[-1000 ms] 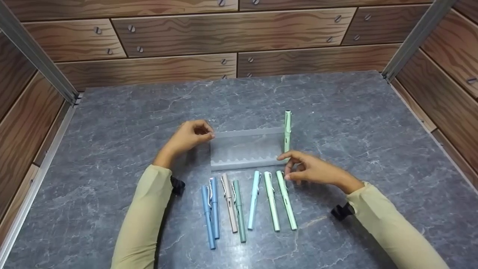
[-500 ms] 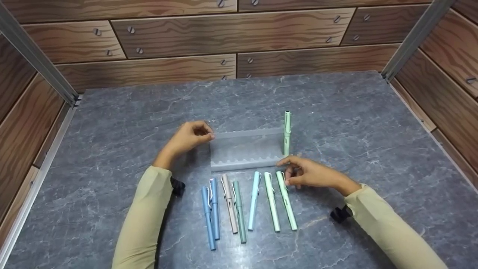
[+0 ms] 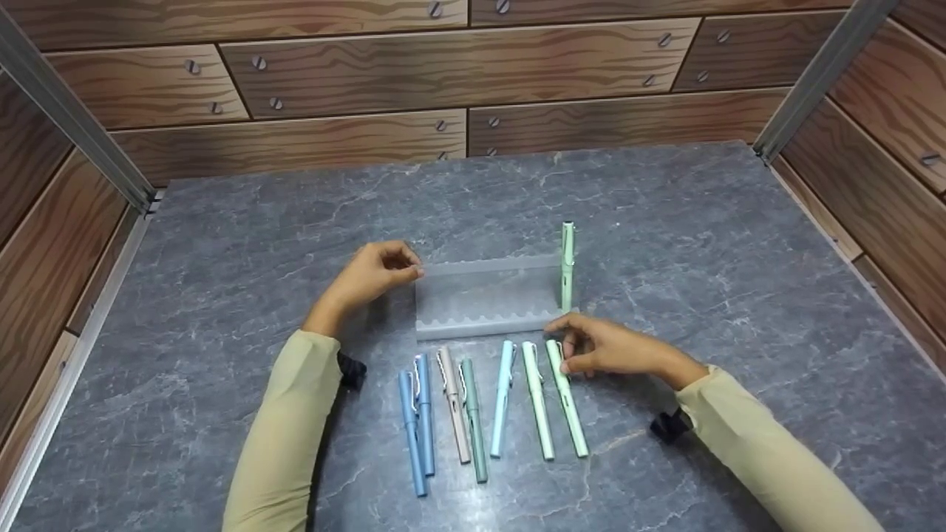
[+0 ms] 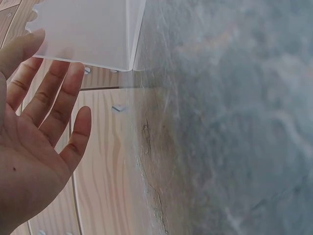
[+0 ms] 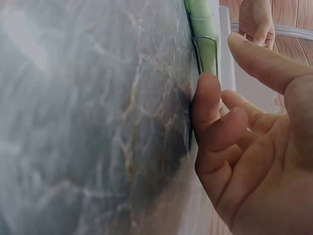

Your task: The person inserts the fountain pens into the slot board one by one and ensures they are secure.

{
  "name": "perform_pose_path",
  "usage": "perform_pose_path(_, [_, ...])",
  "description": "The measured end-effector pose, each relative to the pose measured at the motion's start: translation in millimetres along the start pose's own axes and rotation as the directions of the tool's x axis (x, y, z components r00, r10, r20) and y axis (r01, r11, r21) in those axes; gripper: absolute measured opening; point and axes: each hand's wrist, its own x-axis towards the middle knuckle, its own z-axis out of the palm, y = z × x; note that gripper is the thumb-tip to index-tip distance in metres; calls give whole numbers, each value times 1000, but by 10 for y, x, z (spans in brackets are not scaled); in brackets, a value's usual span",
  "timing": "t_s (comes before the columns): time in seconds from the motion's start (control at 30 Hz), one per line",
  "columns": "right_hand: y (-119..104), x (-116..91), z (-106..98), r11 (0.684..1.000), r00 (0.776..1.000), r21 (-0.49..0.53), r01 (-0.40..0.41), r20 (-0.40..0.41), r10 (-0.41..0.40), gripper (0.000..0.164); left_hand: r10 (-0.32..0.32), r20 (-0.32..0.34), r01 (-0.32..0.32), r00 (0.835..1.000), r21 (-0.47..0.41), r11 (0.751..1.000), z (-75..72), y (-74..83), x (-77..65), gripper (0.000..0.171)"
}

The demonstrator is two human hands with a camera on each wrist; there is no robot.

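Note:
In the head view a translucent pen stand point(image 3: 488, 292) with scalloped edges rests on the table. My left hand point(image 3: 369, 273) pinches its upper left edge; in the left wrist view the thumb point(image 4: 30, 46) lies in front of the clear panel and fingers reach behind. One light green pen point(image 3: 567, 266) leans in the stand's right end. Just below, my right hand point(image 3: 617, 347) hovers low with loosely bent fingers at the clip end of a second light green pen point(image 3: 573, 414). A fingertip point(image 5: 208, 90) meets that pen's end in the right wrist view; the fingers are not closed round it.
Beside that pen lie another light green pen point(image 3: 538, 403), a light blue pen point(image 3: 503, 399), a dark green pen point(image 3: 474, 421), a grey-brown pen point(image 3: 454, 406) and two blue pens point(image 3: 411, 436). Wood-patterned walls point(image 3: 458, 66) enclose the marbled table point(image 3: 222, 244).
My right hand has moved slightly down from the stand's front right corner, its fingertips coming to the clip end of the rightmost lying pen. The left hand has kept its place.

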Motion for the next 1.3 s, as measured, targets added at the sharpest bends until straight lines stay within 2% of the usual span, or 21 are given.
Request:
perform_pose_path(0.53, [-15,22,43,996,1000,-84,-4,-19,2,51,45,-12,-45,999,-2,999,-6,-40,23,13])
perform_pose_path(0.87, [-3,33,83,989,997,-149,13,-70,-23,47,20,-20,-20,1000,15,1000,-1,-10,10,12])
perform_pose_path(1.07, [-9,44,111,989,995,-146,16,-95,-30,47,27,-25,-27,999,17,999,-11,-24,14,13])
perform_pose_path(1.3, [-16,31,127,987,994,-163,-10,-112,-8,47,27,-14,-27,1000,2,1000,-7,-32,17,14])
